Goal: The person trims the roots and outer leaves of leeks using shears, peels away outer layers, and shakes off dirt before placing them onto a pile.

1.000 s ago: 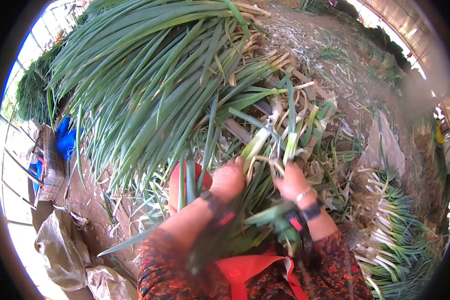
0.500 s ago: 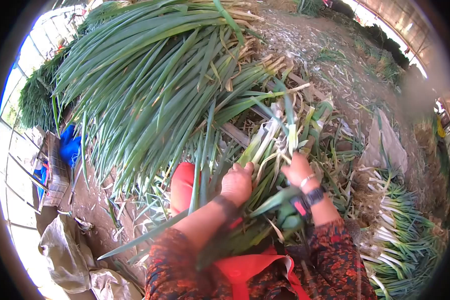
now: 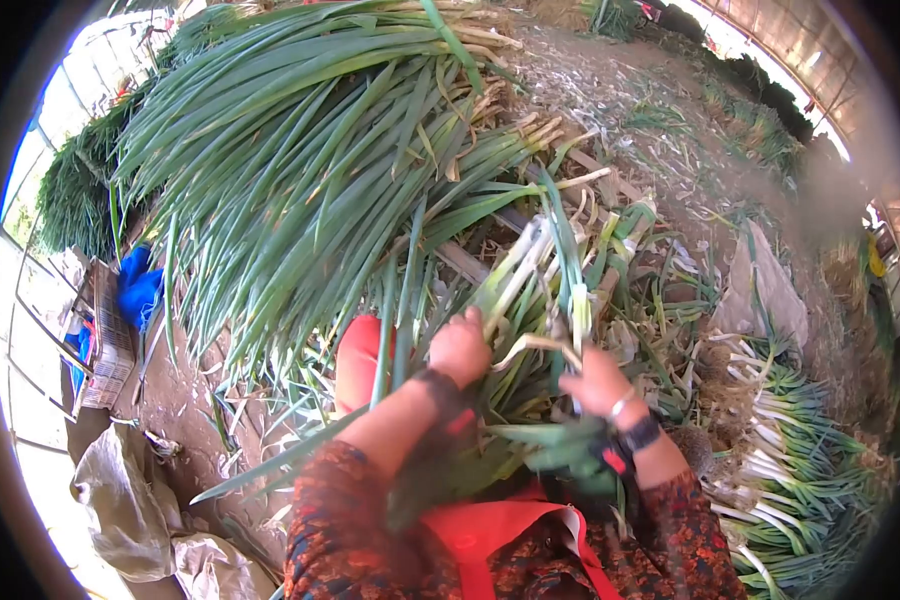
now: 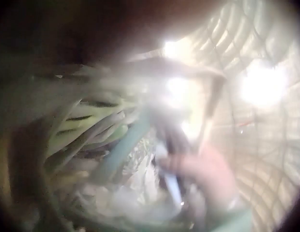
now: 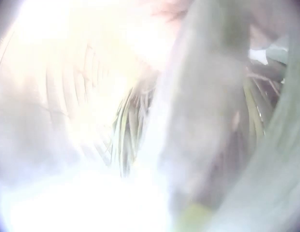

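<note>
In the head view my left hand (image 3: 460,347) grips green onions (image 3: 513,272), whose white ends point up and away from me. Their long leaves trail back under my forearms toward my lap. Close by on the right, my right hand (image 3: 598,383) pinches a pale, limp outer leaf (image 3: 536,342) that stretches across from the stalks. More white-stemmed stalks (image 3: 580,310) stand just beyond that hand. The left wrist view is blurred, with my right hand (image 4: 203,174) showing at its right side. Leaves (image 5: 208,96) close to the lens fill much of the washed-out right wrist view.
A big heap of untrimmed green onions (image 3: 300,170) lies ahead on the left. Stripped leaves (image 3: 660,350) litter the ground. At the right, cleaned green onions (image 3: 770,450) lie in a row, below a pale sack (image 3: 765,285). Another sack (image 3: 120,500) lies at the lower left.
The right hand has moved down toward me, drawing the pale leaf out sideways from the stalks. My left hand stays on the green onions, shifted only slightly.
</note>
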`<state>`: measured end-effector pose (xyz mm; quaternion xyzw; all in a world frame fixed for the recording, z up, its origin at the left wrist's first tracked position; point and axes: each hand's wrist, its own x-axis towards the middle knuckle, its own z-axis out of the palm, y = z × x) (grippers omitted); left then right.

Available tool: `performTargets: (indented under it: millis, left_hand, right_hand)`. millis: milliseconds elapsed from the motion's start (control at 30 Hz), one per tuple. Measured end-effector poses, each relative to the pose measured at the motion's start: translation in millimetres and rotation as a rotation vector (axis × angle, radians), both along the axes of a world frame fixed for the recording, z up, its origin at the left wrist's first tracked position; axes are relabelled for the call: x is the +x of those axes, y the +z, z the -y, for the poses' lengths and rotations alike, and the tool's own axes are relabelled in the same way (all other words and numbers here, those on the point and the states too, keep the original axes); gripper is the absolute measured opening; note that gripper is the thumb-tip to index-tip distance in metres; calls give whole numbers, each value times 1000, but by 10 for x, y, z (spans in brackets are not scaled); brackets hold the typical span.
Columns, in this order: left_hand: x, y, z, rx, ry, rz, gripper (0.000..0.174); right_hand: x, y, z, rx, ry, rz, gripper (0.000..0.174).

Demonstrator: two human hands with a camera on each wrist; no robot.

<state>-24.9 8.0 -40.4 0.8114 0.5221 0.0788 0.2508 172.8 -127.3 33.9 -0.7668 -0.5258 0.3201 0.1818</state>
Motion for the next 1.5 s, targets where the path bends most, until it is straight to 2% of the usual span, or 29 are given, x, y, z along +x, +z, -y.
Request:
performTargets:
  millis: [100,200,233,300,367,400,433,467,500,533,600,667,700,800,833,933,967,1000,1067,1133,1167,1267,1300,1367,1400,1433,1467,1500]
  left_hand:
    - [-171,321,-258,-316,-64,187,49]
    - [-240,344,-355,-315,-154,198,34]
    - [-282,422,-352,-350,-213,169,32]
    - [-428,584,-347,-424,-317,106,31]
    - [-586,294,-423,-151,-591,48,30]
    - [-624,181,-431,-12,-729,20,30]
    - [-624,235,-388,-81,-745,-41,33]
    - [-620,279,-304,-216,-492,80,35]
    - [-605,478,-136,-343,-231,198,37]
    - [-622,592,-46,-464,36,311,40]
    - [-706,522,-107,-593,60,527,34]
    - [-725,749,-78,-697,62,651,33]
    - [-723,971,-75,-884,116,765,30]
    - [-689,1161,-175,-963,180,900,26]
    - [-657,1138,-220,-1006,173,945,27]
    - [-429,1103,-240,-1013,68,946,29]
    - [-331,1023,-231,-1076,61,1006,31]
    - [-239,934,-251,-1082,-19,977,35]
    - [15,886,-214,-1060,-31,955,33]
    - [374,157,-463,-669,-55,758,31]
    - [460,286,-405,-520,18,621,34]
    - [695,270,-402,-206,117,255,40]
    - [745,29,-487,-188,55,211,49]
    - [922,-147,-506,-105,52,136,47]
    - [994,-247,-518,-64,51,99,46]
    - [1017,-261,-559,-20,-50,23,45]
    - [1010,-287,-574,-46,1,38,45]
    - [955,-94,-526,-68,51,54,45]
  right_hand:
    - [-81,-80,304,60,119,109,36]
    - [13,11,29,-35,-133,-137,38]
    - [34,-87,-2,88,-177,-70,40]
    - [-92,-36,113,139,-69,-49,39]
    - [-159,-138,216,144,52,-56,39]
    - [-153,-183,174,131,19,-43,39]
    - [-152,-193,78,119,-15,-30,39]
    - [-132,-234,-37,111,-46,-18,39]
    - [-18,-415,-145,213,-110,21,39]
    - [38,-313,-184,126,-222,56,38]
    - [85,-273,-75,239,-163,48,39]
    - [34,-198,113,190,-109,11,42]
    - [8,-152,212,170,-84,-6,44]
    - [-1,-32,492,159,-125,-24,47]
    - [13,-147,584,222,-83,-5,48]
    - [-52,-140,809,53,-56,-7,50]
    - [-78,-100,846,113,-66,-41,42]
    - [-67,-132,867,83,-72,-28,41]
    - [-40,-201,879,28,-79,-5,39]
    - [-130,-103,826,68,12,107,37]
    - [-171,-62,792,87,54,164,36]
    - [-96,-110,487,2,-59,13,38]
    - [-77,-13,329,-1,-78,-65,38]
    - [129,-270,-12,73,-57,12,40]
    - [217,-363,-146,100,-115,31,41]
    - [283,-413,-278,126,-167,50,42]
    - [325,-469,-356,156,-219,66,43]
    - [316,-411,-347,171,-176,70,47]
